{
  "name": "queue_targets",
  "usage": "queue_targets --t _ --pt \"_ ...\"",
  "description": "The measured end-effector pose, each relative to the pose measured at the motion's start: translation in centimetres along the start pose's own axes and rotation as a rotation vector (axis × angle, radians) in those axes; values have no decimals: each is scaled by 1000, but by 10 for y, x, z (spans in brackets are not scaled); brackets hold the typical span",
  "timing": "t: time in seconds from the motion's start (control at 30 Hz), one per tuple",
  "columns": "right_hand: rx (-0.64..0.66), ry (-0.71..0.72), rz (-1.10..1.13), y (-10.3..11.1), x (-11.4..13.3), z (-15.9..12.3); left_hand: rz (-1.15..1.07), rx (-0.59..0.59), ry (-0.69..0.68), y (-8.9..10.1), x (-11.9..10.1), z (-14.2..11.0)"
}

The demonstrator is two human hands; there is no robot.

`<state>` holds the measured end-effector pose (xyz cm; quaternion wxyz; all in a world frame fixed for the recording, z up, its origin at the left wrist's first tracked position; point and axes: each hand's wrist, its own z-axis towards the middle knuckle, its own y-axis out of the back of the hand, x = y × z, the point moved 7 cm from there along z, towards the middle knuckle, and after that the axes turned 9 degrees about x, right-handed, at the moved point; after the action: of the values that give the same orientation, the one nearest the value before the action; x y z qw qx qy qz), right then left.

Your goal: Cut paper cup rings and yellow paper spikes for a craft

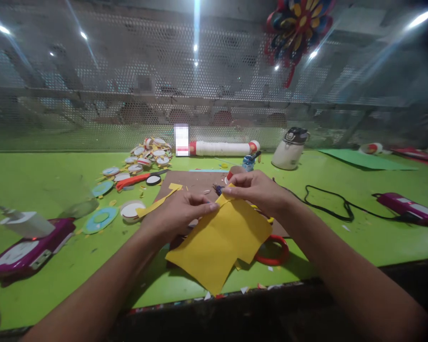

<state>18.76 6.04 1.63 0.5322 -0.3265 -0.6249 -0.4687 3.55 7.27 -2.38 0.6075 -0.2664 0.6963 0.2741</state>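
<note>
A yellow foam sheet (221, 242) hangs over the near edge of the green table (39, 175). My left hand (178, 211) pinches its upper left edge with closed fingers. My right hand (257, 190) is closed on the sheet's top corner, beside a small dark bit I cannot make out. A brown board (196, 183) lies under both hands. Red-handled scissors (274, 249) lie partly hidden under the sheet, and a yellow strip (157, 202) trails left of my left hand.
Round foam discs (146, 156) pile up at the back left, with a light blue ring (100, 219) nearer. Purple devices lie at the left (24, 249) and right (406, 206), the right one with a black cable (328, 204). A white roll (223, 148), a small bottle (248, 162) and a white jug (290, 149) stand before a mesh wall.
</note>
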Motion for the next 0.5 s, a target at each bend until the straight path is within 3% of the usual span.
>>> queue_targets --t 0.13,0.5 --pt "0 4 -14 -5 4 4 36 -3 -20 5 0 -2" --pt "-13 9 6 6 9 -5 18 94 34 0 -1 -7"
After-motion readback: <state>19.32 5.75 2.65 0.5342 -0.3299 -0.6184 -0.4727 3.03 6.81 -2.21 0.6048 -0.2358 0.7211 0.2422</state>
